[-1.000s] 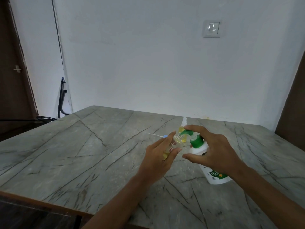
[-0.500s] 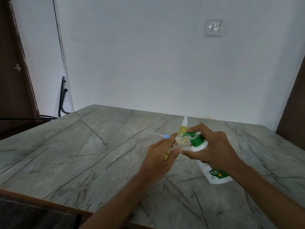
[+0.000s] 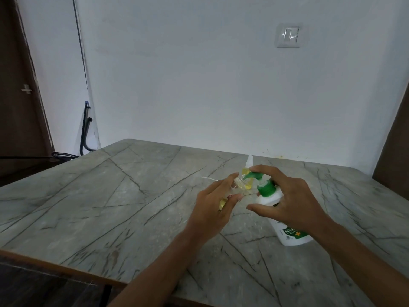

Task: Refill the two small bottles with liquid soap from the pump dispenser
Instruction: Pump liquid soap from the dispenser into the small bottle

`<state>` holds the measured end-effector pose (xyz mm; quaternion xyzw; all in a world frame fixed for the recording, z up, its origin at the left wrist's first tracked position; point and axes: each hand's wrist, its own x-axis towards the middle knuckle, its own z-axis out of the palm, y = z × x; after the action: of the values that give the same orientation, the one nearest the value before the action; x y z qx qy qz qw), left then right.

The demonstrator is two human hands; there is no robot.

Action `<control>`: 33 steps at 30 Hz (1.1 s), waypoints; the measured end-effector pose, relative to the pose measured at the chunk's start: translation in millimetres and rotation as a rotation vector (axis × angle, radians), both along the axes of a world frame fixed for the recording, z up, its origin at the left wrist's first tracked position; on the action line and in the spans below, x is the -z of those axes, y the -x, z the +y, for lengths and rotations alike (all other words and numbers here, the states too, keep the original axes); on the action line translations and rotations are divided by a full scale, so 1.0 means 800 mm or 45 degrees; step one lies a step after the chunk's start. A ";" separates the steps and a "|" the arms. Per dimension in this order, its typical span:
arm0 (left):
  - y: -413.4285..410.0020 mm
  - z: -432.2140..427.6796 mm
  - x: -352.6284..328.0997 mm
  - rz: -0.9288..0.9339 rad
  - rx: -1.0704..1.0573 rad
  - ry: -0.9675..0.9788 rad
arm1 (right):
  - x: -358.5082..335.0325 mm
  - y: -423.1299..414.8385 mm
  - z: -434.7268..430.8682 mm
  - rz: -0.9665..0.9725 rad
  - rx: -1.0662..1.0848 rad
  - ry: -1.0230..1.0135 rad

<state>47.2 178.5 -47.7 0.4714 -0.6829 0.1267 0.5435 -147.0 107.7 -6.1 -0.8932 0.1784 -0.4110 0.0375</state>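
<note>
My left hand [image 3: 213,207] holds a small clear bottle [image 3: 240,183], tilted, its open mouth under the green nozzle of the pump dispenser [image 3: 269,196]. The dispenser is white with a green collar and leans on the table, its base at the lower right. My right hand [image 3: 287,201] grips its neck, with the forefinger on top of the pump head. A second small bottle [image 3: 313,173] with yellow liquid and a white cap stands just behind the nozzle, partly hidden.
The grey marble table [image 3: 110,207] runs to a wooden front edge. A thin white tube with a small cap [image 3: 210,178] lies left of the bottles. A white wall stands behind, a dark door at left, a black stand in the corner.
The view has shifted slightly. My right forefinger has stayed on the pump head and the dispenser's neck has risen a little. The left hand keeps the small bottle at the nozzle.
</note>
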 end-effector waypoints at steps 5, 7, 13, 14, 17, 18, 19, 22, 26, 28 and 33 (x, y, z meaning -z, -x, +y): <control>0.000 0.000 0.001 0.017 0.008 -0.007 | -0.001 -0.001 -0.001 -0.008 -0.007 0.007; -0.001 -0.001 0.002 0.015 0.008 -0.011 | -0.002 -0.002 -0.001 -0.024 -0.013 -0.003; 0.000 -0.002 0.008 -0.022 0.033 -0.016 | -0.003 -0.002 0.001 -0.066 -0.018 -0.049; 0.001 -0.002 0.008 -0.026 0.044 -0.017 | -0.003 -0.002 0.002 -0.078 -0.021 -0.053; 0.003 -0.001 0.007 -0.030 0.063 -0.017 | -0.003 -0.002 0.003 -0.091 -0.025 -0.043; 0.003 -0.001 0.007 -0.028 0.064 -0.016 | -0.003 -0.002 0.003 -0.088 -0.023 -0.033; 0.003 -0.001 0.007 -0.018 0.062 -0.016 | -0.003 -0.002 0.003 -0.081 -0.018 -0.027; 0.002 -0.001 0.005 0.019 0.037 -0.011 | -0.001 -0.002 0.002 -0.041 0.008 -0.011; 0.001 0.001 0.003 0.012 0.012 -0.020 | 0.001 -0.002 0.002 -0.003 0.031 0.018; 0.001 0.002 0.003 0.007 0.007 -0.020 | 0.002 -0.001 0.002 0.002 0.037 0.029; 0.002 0.001 0.003 0.008 0.009 -0.007 | 0.002 -0.002 0.002 0.013 0.058 0.041</control>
<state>45.7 179.5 -50.5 0.4709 -0.6832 0.1216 0.5448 -145.3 109.5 -7.8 -0.8915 0.1922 -0.4100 0.0128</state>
